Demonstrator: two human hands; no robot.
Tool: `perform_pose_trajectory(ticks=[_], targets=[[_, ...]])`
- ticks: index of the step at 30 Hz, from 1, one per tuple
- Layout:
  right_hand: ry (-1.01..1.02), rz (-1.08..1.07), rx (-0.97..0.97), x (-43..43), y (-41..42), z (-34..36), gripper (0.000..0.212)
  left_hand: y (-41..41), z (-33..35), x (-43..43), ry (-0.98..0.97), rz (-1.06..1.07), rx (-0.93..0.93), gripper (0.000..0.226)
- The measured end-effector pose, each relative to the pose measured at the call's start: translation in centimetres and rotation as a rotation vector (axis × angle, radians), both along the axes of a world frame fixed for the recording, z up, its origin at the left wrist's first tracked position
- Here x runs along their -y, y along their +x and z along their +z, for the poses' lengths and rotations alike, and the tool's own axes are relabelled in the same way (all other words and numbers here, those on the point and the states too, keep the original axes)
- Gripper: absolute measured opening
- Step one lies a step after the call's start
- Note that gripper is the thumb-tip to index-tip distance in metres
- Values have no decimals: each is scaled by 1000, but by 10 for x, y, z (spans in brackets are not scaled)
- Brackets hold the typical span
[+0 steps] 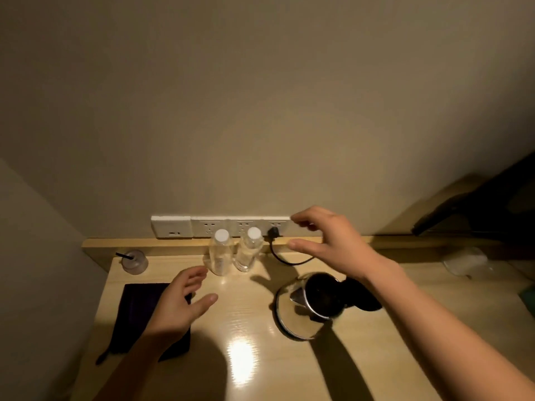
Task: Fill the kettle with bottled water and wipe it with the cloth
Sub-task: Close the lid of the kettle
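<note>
A glass kettle with a black lid and handle stands on the wooden desk, right of centre. Two clear water bottles with white caps stand by the back ledge, the left bottle and the right bottle side by side. A dark cloth lies flat at the desk's left. My right hand hovers open above and behind the kettle, fingers spread toward the bottles. My left hand is open over the cloth's right edge, holding nothing.
A white socket strip runs along the wall, with a black plug and cable leading toward the kettle. A plastic cup with a black straw sits at the back left. Clear plastic wrap and a dark object lie at the right.
</note>
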State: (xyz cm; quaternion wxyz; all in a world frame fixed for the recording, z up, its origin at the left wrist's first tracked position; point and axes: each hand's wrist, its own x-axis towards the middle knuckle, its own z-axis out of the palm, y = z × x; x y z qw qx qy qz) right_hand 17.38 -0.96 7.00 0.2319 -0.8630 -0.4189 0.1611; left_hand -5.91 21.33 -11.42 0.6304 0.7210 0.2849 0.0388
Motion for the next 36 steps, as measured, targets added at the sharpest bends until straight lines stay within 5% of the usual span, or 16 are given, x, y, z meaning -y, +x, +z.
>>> perform_pose_trajectory(ticks=[7,13,22,29,36], targets=[[-168,-256,-190,154,17,6,87,48,4,95,-60,-317,16,100],[-183,-222,-427,192,15,-27,104,88,-8,137,-65,-373,37,105],[-66,-109,-300,153,6,-44,96,92,-11,144,-76,-332,4,109],[-255,117,-27,104,-14,-51,88,93,-11,145,-54,-337,2,108],[-324,26,-54,90,-23,-75,88,94,-8,142,-66,-353,-6,95]])
